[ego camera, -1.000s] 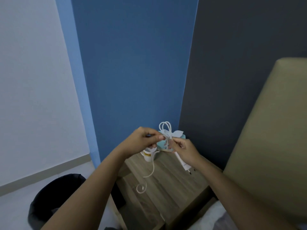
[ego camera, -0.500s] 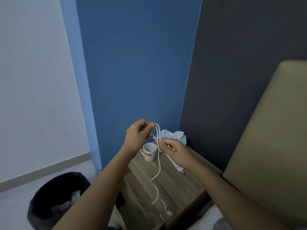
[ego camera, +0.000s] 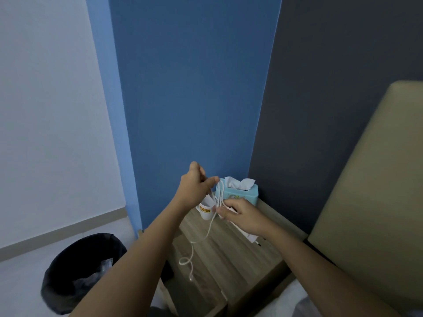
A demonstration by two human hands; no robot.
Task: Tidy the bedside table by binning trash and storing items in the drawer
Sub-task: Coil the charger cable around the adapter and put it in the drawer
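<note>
Right now you're mid-coil on the white charger cable (ego camera: 219, 195): your left hand (ego camera: 197, 190) pinches the top of the loops between thumb & fingertips, and your right hand (ego camera: 240, 215) is closed round the bottom of the loops plus the white adapter block (ego camera: 248, 234), whose plug pins stick out below your palm. Both hands sit just above the wooden surface (ego camera: 231, 255), in front of the white mug (ego camera: 206, 210) w/ the yellow label and the pale blue tissue box (ego camera: 238, 194) at the back corner. A loose tail hangs from the bundle, curls once and ends in a small connector (ego camera: 191, 278) near the front edge. To do this bit well, I'd say: keep the right hand as the anchor, feed each new loop w/ the left at the same length as the others, and don't yank, since the cord is thin, smooth & springy and will likely kink or pop open if wound tight. Draw the tail up slowly so the connector doesn't whip against the mug. Finish w/ a wrap round the middle so the bundle holds its shape, then it can go in the drawer, which I can't make out clearly from here. The surface is matte wood-grain laminate, flat & square-edged; tissues look soft & crumpled; the black-lined bin (ego camera: 84, 271) on the floor to the left holds some crinkly clear trash.
</note>
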